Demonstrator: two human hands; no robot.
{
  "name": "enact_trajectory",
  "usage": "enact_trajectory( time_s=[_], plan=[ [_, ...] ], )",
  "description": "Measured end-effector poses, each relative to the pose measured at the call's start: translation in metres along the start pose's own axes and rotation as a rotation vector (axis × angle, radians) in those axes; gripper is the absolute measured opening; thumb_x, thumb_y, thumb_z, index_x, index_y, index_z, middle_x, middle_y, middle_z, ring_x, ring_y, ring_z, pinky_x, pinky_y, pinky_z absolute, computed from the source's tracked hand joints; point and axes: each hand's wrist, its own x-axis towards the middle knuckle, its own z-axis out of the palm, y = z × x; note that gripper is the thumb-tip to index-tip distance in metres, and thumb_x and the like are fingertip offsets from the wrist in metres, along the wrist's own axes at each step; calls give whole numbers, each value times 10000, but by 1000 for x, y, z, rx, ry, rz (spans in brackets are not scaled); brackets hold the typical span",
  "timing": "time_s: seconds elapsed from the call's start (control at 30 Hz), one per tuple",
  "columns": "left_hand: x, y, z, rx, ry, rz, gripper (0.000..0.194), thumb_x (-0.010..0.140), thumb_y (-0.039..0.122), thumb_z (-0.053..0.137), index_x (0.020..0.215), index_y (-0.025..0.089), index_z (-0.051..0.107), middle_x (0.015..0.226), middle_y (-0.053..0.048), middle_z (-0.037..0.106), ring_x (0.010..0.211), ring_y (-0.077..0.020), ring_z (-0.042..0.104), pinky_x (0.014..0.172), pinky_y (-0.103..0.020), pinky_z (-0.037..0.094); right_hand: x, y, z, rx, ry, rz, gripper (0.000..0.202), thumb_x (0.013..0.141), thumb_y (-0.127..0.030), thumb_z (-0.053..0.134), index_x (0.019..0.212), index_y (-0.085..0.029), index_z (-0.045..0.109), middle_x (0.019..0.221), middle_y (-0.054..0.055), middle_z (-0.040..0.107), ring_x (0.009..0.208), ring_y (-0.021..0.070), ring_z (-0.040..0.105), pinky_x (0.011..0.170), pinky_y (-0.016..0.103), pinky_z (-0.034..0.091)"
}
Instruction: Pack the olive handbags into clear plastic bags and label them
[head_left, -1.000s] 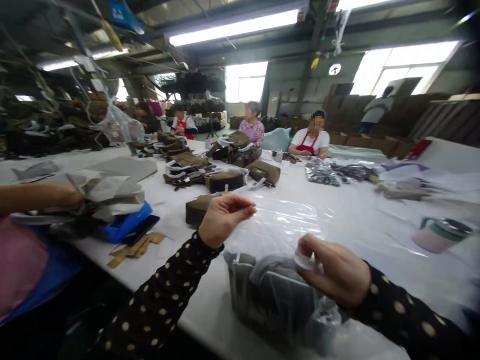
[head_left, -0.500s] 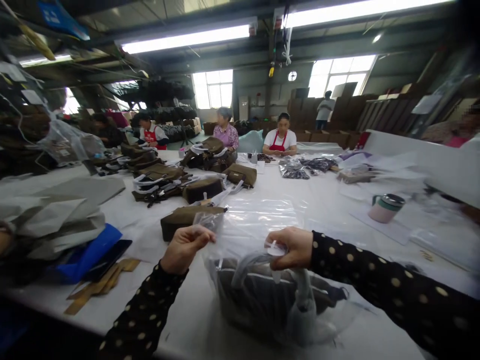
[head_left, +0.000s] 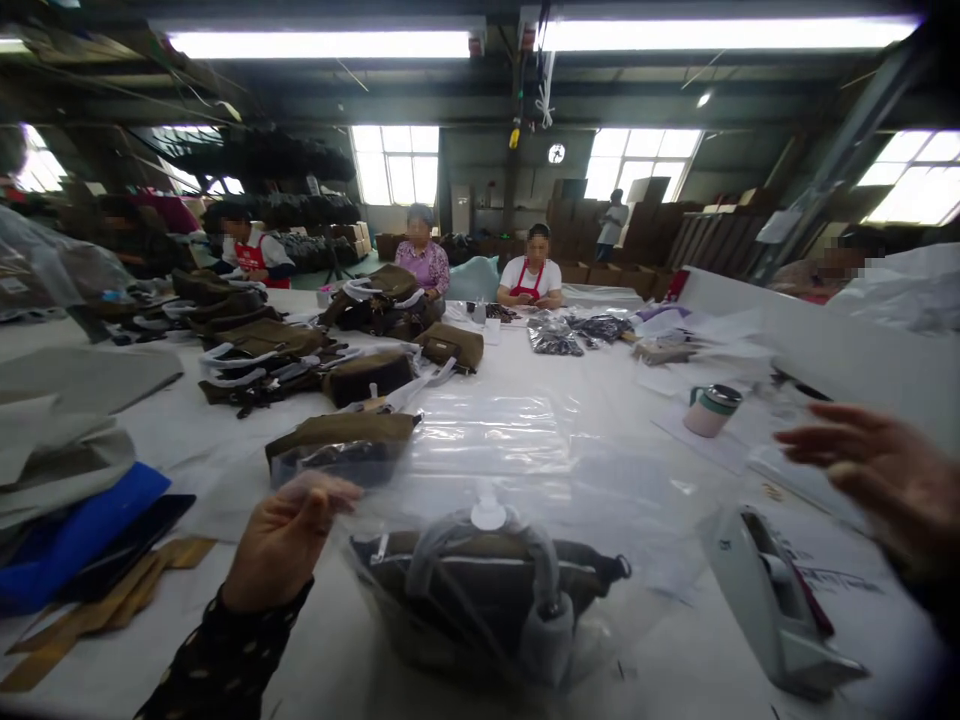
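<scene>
A dark olive handbag (head_left: 480,610) stands inside a clear plastic bag (head_left: 487,440) on the white table in front of me. Its wrapped handles (head_left: 431,555) arch up, with a round white tag (head_left: 488,512) at their top. My left hand (head_left: 289,530) pinches the left edge of the plastic bag's mouth. Off to the right, my right hand (head_left: 877,470) is raised with fingers apart, holding nothing, slightly blurred. Below it a grey tape dispenser (head_left: 780,610) rests on the table.
Several olive handbags (head_left: 367,375) lie along the left and back. Grey sheets, a blue piece (head_left: 82,550) and brown cardboard strips (head_left: 112,610) are at the left. A pink-and-green mug (head_left: 711,410) stands at the right. Several people sit across the table.
My right hand has let go at the bag's handles and moved right, its fingers opening. The view has turned right, bringing the tape dispenser into sight. My left hand still pinches the plastic.
</scene>
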Motion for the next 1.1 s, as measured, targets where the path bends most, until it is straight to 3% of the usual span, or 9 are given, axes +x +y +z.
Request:
enact_trajectory(
  time_s=[0.1, 0.13, 0.23, 0.3, 0.57, 0.7, 0.83, 0.93, 1.1],
  plan=[
    [-3, -2, -7, -65, 64, -27, 226, 533, 383, 787, 639, 208, 691, 649, -4, 673, 636, -139, 617, 615, -209, 539, -42, 14, 43, 447, -182, 203, 878, 490, -645, 687, 1257, -325, 401, 1224, 120, 533, 1101, 321, 507, 864, 479, 465],
    [-3, -2, -10, -88, 107, -32, 232, 511, 373, 799, 641, 215, 690, 642, 9, 675, 627, -135, 621, 617, -210, 547, -53, 14, 59, 526, -195, 238, 801, 494, -575, 732, 1197, -294, 470, 1193, 122, 558, 1091, 320, 516, 892, 494, 447],
    [-3, 2, -12, -160, 227, -7, 270, 441, 347, 831, 623, 217, 680, 628, 35, 682, 604, -129, 630, 636, -230, 564, -66, 1, 93, 709, 58, 286, 300, 591, -370, 753, 815, -219, 622, 916, 65, 681, 920, 251, 623, 900, 445, 458],
    [1, 5, -8, -183, 256, 20, 285, 429, 341, 837, 618, 204, 672, 639, 31, 689, 595, -131, 634, 639, -244, 567, -60, -8, 104, 807, 276, 334, 213, 618, -343, 736, 694, -190, 608, 787, 40, 693, 789, 202, 656, 848, 375, 504],
    [97, 11, 36, -134, 222, -95, 178, 750, 273, 637, 744, 97, 616, 639, -38, 674, 535, -113, 628, 561, -240, 528, 67, -7, 139, 937, 307, 509, 187, 629, -238, 658, 688, -222, 481, 581, -39, 624, 554, 122, 615, 625, 306, 549],
    [124, 43, 38, -162, 86, -3, 165, 793, 283, 589, 747, 128, 619, 669, -38, 679, 539, -118, 629, 541, -241, 522, 109, -13, 120, 935, 266, 364, 170, 649, -251, 649, 704, -244, 489, 583, -56, 579, 605, 114, 608, 740, 311, 517],
    [85, 38, 17, -86, -160, -7, 224, 674, 381, 698, 707, 163, 654, 648, -40, 688, 574, -163, 644, 585, -289, 536, 73, 24, 105, 903, 89, 318, 194, 625, -346, 703, 649, -241, 541, 571, -41, 588, 556, 126, 598, 834, 346, 482],
    [37, -11, -1, 24, -318, -190, 301, 641, 437, 707, 669, 139, 674, 648, -83, 693, 588, -198, 649, 603, -328, 531, 14, 71, 127, 810, 2, 358, 286, 574, -445, 726, 576, -226, 542, 510, -45, 561, 488, 138, 569, 798, 391, 496],
    [-30, -103, -21, 50, -325, -466, 359, 686, 486, 646, 730, 131, 674, 704, -96, 705, 608, -213, 656, 643, -378, 524, -82, 128, 174, 757, -97, 560, 349, 569, -479, 721, 577, -206, 503, 495, -34, 537, 486, 148, 539, 536, 323, 492]
  ],
)
